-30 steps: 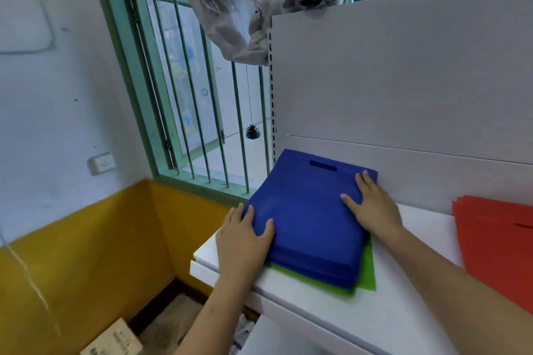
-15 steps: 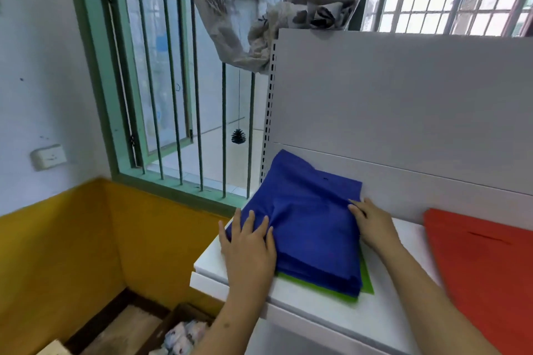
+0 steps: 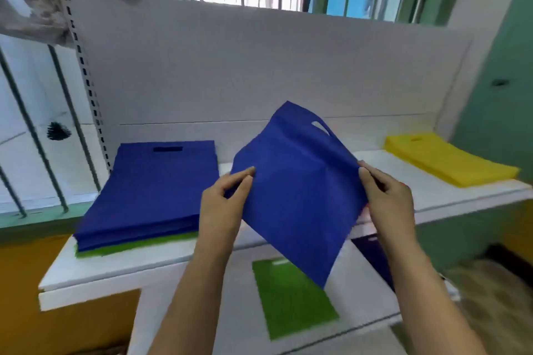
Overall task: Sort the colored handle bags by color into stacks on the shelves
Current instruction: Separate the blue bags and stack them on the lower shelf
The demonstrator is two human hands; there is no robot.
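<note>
Both hands, left (image 3: pixel 222 204) and right (image 3: pixel 386 199), pinch a creased blue handle bag (image 3: pixel 297 196) above the shelf (image 3: pixel 173 256), beside the blue stack (image 3: pixel 150 193).

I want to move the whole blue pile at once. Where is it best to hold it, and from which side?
Probably the stack of blue bags at its two long side edges, one hand coming from each side, fingers slid under the green bag at the bottom. The pile lies flat on the upper shelf, thin and floppy, so one-edge grips would likely let it sag.
</note>
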